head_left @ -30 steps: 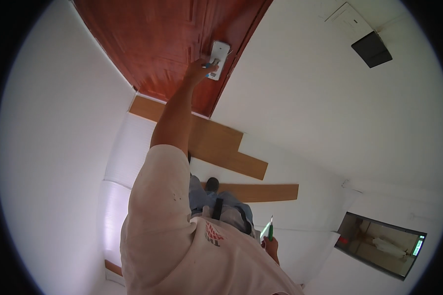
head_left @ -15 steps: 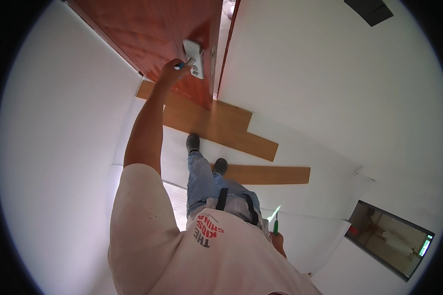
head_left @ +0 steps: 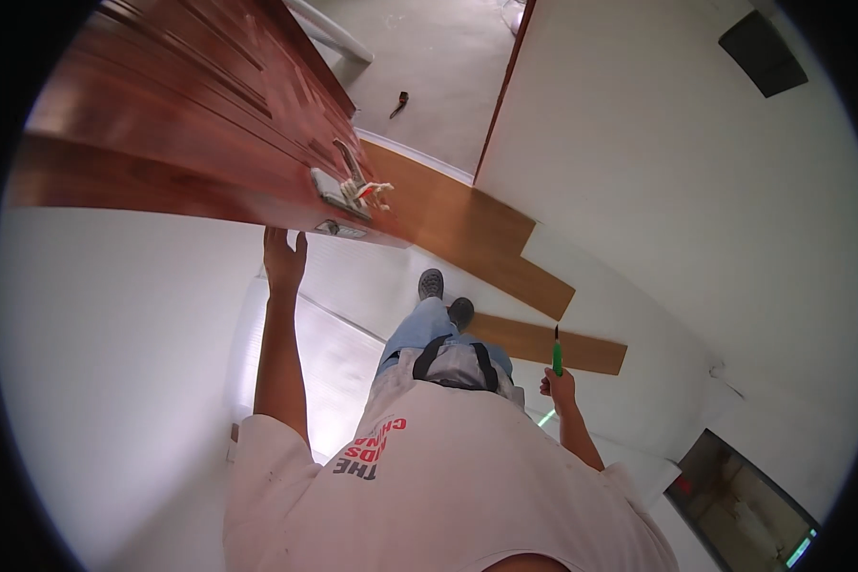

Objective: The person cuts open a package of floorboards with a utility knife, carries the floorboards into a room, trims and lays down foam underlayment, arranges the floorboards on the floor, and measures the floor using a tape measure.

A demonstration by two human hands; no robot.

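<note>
My left hand [head_left: 284, 257] is raised to the edge of a red-brown wooden door [head_left: 172, 172], its fingers stretched out and the thumb apart. The fingertips meet the door's edge, partly hidden behind it. The door stands open, with a metal lever handle [head_left: 346, 157] on a pale plate and a whitish and red tangle of material [head_left: 366, 194] hanging by it. Lower at the right, my right hand [head_left: 560, 386] is closed around a slim green-handled tool [head_left: 557, 355] with a thin dark tip pointing up. Its exact kind is too small to tell.
Wood-coloured floor planks [head_left: 467, 234] lie at the doorway, with one separate plank [head_left: 582, 348] nearer my feet. Pale sheeting [head_left: 338, 343] covers the floor at left. Beyond the doorway lies a small dark object [head_left: 399, 104]. A dark-framed panel [head_left: 744, 500] is at lower right.
The door has swung open toward me, uncovering the room beyond. My left hand has left the handle area for the door's edge. My right hand has risen with the green-handled tool.
</note>
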